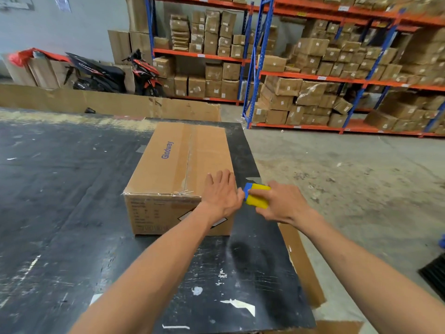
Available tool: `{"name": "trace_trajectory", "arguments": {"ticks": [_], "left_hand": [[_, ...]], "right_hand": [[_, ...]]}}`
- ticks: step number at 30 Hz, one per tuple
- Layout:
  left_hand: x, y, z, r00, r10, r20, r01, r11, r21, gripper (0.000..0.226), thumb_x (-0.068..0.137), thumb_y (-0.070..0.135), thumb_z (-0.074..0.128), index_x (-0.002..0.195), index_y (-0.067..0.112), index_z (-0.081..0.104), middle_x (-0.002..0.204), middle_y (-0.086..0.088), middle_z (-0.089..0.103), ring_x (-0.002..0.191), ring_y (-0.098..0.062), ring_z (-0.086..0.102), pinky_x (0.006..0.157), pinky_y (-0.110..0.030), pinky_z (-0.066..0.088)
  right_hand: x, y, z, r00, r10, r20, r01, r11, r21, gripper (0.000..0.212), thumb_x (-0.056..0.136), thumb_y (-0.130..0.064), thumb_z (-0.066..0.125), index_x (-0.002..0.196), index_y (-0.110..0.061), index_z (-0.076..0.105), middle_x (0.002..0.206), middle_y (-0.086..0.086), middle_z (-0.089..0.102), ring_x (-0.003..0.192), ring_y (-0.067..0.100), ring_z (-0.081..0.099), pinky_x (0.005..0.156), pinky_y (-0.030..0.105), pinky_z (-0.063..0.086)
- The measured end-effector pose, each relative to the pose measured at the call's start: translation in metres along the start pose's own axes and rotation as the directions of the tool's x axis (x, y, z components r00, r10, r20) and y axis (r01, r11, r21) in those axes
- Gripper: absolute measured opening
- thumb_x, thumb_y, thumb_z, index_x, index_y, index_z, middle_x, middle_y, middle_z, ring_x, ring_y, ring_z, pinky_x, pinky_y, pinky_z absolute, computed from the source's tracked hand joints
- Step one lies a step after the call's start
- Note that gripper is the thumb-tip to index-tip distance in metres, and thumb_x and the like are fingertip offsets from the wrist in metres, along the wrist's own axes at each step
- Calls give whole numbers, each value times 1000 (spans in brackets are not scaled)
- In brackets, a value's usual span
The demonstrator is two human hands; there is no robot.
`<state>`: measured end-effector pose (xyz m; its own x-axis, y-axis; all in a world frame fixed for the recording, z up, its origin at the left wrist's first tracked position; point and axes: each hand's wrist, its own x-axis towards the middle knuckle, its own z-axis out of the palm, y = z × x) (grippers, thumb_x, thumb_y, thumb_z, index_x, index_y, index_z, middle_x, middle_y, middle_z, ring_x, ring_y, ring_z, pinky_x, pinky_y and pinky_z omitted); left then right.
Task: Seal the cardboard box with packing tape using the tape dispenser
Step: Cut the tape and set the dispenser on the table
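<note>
A brown cardboard box (173,165) printed "Glodway" lies on the black table (72,213), flaps closed, with clear tape along its top seam and crinkled tape at the near top edge. My left hand (222,192) rests flat, fingers spread, on the box's near right corner. My right hand (281,203) is just right of the box, wrapped around a yellow and blue tape dispenser (256,197) whose blue end sits close to the box's right side, next to my left thumb.
The table's right edge (277,227) runs close beside the box, with cardboard sheets leaning below it and concrete floor beyond. Orange and blue shelving (313,75) stacked with cartons fills the back. A motorbike (113,73) stands at the back left, behind a cardboard sheet.
</note>
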<state>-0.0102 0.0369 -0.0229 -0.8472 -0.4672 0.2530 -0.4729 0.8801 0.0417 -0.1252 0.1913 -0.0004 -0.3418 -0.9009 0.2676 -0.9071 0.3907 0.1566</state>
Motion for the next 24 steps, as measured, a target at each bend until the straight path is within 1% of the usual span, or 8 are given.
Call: {"name": "trace_trajectory", "arguments": {"ticks": [2,4,6,8,13,17,21,24], "left_hand": [[2,-5,6,999,-49,6,49,999,2,61,94,49,31,132,3,44,140,-25,40,130,-41,33,112,-63,19],[3,-7,9,998,-66,21,66,998,6,70,93,51,29,140,1,39,152,-30,29,143,-44,21,114,-65,11],[4,-7,11,998,-48,30,48,999,11,72,93,52,27,143,1,35,156,-29,26,146,-43,18,115,-64,13],[4,-10,12,999,-25,48,24,1000,8,74,93,54,25,145,2,32,157,-28,25,146,-42,18,115,-62,14],[6,-17,12,997,8,82,-9,1000,10,81,91,60,20,147,3,30,157,-28,23,147,-41,17,116,-62,14],[6,-16,11,996,-6,91,9,1000,-28,83,91,62,18,148,4,29,159,-25,21,148,-39,15,116,-62,11],[4,-11,10,989,-130,69,133,990,-40,100,88,74,12,152,-1,23,161,-26,15,150,-39,9,117,-61,2],[5,-8,7,980,-165,114,171,985,-38,95,89,66,18,154,-3,17,162,-29,8,150,-42,4,118,-62,3]], "right_hand": [[-1,2,0,959,253,129,-277,932,232,54,75,-55,59,128,-45,60,111,3,69,100,31,64,78,37,51],[-2,6,5,855,411,317,-518,706,483,50,74,-54,62,119,-32,67,104,1,71,97,24,64,79,35,49],[-6,11,19,767,439,468,-641,482,597,57,69,-58,59,102,-14,72,89,7,72,81,22,66,73,38,49],[-12,9,35,712,436,550,-700,379,605,61,70,-61,55,95,-7,72,90,13,73,80,25,67,77,42,53],[-27,-2,68,674,512,533,-739,477,477,43,101,-36,47,101,3,67,97,19,65,89,33,60,69,30,38],[-33,-7,88,657,534,532,-750,532,392,41,102,-37,46,98,-2,68,112,24,68,104,38,62,77,34,42],[-38,-10,97,647,556,521,-750,587,305,41,101,-41,48,96,-6,68,112,21,69,106,37,62,77,33,42],[-27,-9,94,644,554,528,-742,621,253,48,98,-45,51,116,-2,64,123,21,64,114,37,58,87,34,44]]}}
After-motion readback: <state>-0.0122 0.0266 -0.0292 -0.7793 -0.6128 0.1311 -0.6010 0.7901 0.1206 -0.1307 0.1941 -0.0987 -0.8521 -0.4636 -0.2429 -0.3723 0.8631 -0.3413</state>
